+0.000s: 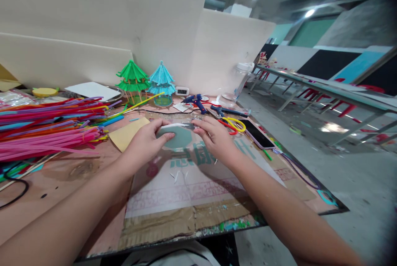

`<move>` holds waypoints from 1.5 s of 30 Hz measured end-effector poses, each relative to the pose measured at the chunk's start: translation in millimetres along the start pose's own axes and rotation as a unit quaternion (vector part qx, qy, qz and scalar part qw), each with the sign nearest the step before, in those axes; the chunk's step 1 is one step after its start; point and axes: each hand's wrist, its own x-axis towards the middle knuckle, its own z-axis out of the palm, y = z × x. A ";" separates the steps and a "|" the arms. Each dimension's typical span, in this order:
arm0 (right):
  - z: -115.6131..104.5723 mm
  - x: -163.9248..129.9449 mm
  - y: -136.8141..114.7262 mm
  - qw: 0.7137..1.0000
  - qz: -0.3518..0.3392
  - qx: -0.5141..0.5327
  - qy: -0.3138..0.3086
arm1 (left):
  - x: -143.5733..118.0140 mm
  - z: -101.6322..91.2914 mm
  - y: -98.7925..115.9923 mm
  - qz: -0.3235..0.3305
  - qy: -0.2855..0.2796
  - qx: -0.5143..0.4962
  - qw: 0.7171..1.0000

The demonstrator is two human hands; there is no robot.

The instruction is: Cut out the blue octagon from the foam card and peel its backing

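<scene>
My left hand (155, 135) is closed on the edge of a flat pale grey-green disc with a white rim (178, 138), held tilted above the white printed sheet. My right hand (214, 135) pinches a small dark pointed tool, perhaps a blade (190, 125), its tip at the disc's upper right rim. Most of the tool is hidden by my fingers. Below the hands, thin white shavings (176, 176) lie on the printed sheet (161, 200), which covers brown cardboard.
Bundles of coloured pipe cleaners (56, 127) spread at the left. Behind stand a green pagoda model (132, 80) and a blue one (161, 82). A glue gun (198, 102), yellow-handled scissors (235, 125), a phone (257, 133) and a clear lidded jar (238, 82) sit at the right.
</scene>
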 end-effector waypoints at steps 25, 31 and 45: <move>-2.4 2.8 4.0 0.996 0.023 0.034 0.074 | -0.1 1.2 -7.3 -0.070 -0.022 -0.103 0.992; -1.4 1.4 -0.8 0.999 0.017 0.016 0.027 | 1.3 1.3 -7.8 -0.039 -0.001 -0.077 0.996; 0.0 0.1 1.1 0.999 0.023 0.024 0.014 | -1.2 2.4 -4.7 0.004 0.022 0.006 1.000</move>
